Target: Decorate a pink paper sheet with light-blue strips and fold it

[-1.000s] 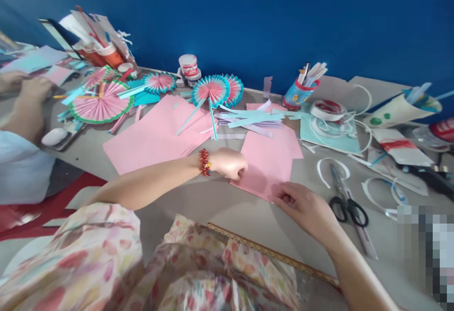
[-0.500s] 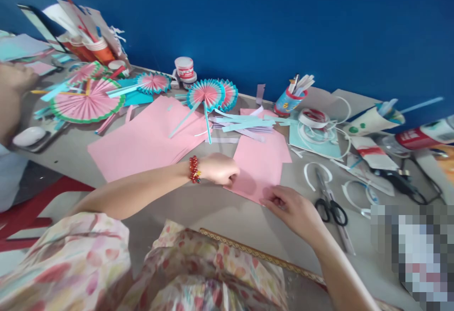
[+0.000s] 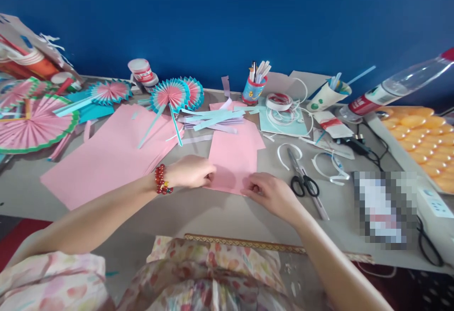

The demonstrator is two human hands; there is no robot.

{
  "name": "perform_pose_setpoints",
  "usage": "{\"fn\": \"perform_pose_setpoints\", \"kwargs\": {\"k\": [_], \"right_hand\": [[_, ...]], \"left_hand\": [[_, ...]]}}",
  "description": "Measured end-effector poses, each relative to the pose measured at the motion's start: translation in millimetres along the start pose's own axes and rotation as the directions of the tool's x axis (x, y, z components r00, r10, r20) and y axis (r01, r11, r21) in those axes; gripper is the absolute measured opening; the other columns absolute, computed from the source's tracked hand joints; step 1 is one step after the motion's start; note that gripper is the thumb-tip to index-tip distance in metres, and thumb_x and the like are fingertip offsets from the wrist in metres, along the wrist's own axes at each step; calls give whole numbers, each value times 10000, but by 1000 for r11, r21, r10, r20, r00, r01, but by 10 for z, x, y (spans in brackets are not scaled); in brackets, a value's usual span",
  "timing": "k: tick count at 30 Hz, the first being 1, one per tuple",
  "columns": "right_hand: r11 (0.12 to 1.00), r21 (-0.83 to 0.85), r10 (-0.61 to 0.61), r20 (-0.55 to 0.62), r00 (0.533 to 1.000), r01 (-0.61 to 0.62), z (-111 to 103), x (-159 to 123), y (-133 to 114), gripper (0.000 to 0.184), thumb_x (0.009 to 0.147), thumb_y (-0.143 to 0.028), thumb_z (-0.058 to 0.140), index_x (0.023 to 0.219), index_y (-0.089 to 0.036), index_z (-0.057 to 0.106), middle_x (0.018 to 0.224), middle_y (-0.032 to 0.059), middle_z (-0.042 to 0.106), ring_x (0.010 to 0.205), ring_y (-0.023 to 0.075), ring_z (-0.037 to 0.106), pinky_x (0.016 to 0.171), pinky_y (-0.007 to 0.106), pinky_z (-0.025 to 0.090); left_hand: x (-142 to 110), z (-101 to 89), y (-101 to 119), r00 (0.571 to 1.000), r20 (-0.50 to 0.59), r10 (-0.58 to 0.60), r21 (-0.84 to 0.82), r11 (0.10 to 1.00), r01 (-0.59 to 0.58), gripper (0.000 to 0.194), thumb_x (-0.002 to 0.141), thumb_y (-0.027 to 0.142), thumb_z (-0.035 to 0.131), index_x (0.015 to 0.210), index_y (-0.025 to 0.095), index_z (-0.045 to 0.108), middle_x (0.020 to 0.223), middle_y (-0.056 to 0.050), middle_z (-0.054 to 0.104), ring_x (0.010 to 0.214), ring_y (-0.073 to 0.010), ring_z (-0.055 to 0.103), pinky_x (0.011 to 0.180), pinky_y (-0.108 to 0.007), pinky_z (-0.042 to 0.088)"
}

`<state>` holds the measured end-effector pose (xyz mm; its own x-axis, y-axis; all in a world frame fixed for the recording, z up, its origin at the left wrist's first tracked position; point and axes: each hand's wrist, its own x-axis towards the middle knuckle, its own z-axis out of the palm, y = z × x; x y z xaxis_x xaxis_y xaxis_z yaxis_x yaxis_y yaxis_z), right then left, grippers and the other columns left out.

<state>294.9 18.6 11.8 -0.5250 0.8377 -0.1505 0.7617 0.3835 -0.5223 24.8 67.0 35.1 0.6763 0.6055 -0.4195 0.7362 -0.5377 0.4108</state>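
A pink sheet of paper (image 3: 232,152) lies flat in front of me, its near edge toward my body. At its near left corner is my left hand (image 3: 191,171), fingers curled in and pinching the edge. My right hand (image 3: 273,193) has thumb and fingers closed at the near right corner of the same sheet. The fingertips of both hands are partly hidden. Beyond the sheet lie blue and lilac paper strips (image 3: 214,119), partly over another pink piece. To the left, a stack of larger pink sheets (image 3: 106,155) spreads over the table.
Right of my hands lie black-handled scissors (image 3: 301,178) and a box cutter (image 3: 320,207). Folded paper fans (image 3: 169,94) stand behind the stack. A pen cup (image 3: 254,91), a roll of tape (image 3: 279,102), a plastic bottle (image 3: 386,91) and a power strip (image 3: 437,202) are farther off.
My view has turned to the right, so things sit farther left in the picture. Both hands remain at the near corners of the pink sheet. The other person's arm has left the view.
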Motion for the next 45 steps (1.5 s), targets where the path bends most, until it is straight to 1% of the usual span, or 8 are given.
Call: {"fn": "perform_pose_setpoints", "kwargs": {"k": [16,24,29,32,36,45], "right_hand": [[1000,-19,-19,-6,1000,19,4,3,-12,251,952,-396,550,784,-211,573,780,31,653,762,187,582,642,276,346],[999,-13,-34,-23,999,34,17,-18,-23,247,954,-395,555,789,-213,583,776,36,650,776,194,588,654,282,370],[999,-14,-51,-46,998,50,15,-24,-30,221,946,-365,589,786,-212,578,778,28,644,768,190,576,657,277,369],[998,1,-61,-38,997,61,1,-22,-15,220,944,-365,599,792,-207,575,782,29,639,757,187,569,660,270,364],[995,28,-92,-20,996,92,-22,-22,43,242,967,-352,558,778,-201,557,786,31,624,741,177,551,657,263,353],[989,70,-132,71,989,127,-101,20,133,224,962,-339,561,791,-196,575,775,15,605,709,153,534,659,248,343]], "left_hand": [[4,4,9,1000,9,13,-8,1000,-13,42,838,199,638,835,212,678,928,-14,732,825,-199,682,627,-254,394],[-32,34,6,999,-22,27,43,999,-26,33,859,174,596,849,204,607,934,-20,699,833,-201,672,635,-269,402],[-63,71,-1,999,-48,25,57,998,-22,43,872,182,590,857,213,565,941,-4,689,840,-199,666,618,-275,377],[-73,84,-1,998,-54,26,51,998,-23,50,883,177,575,853,213,557,940,0,687,836,-192,664,613,-278,366],[-75,81,-1,998,-48,26,63,998,-23,57,886,184,570,841,212,548,937,-2,685,839,-198,662,616,-282,362],[-83,59,9,999,-44,30,47,999,-28,39,893,190,579,863,211,565,942,-9,691,838,-193,660,638,-266,381]]}}
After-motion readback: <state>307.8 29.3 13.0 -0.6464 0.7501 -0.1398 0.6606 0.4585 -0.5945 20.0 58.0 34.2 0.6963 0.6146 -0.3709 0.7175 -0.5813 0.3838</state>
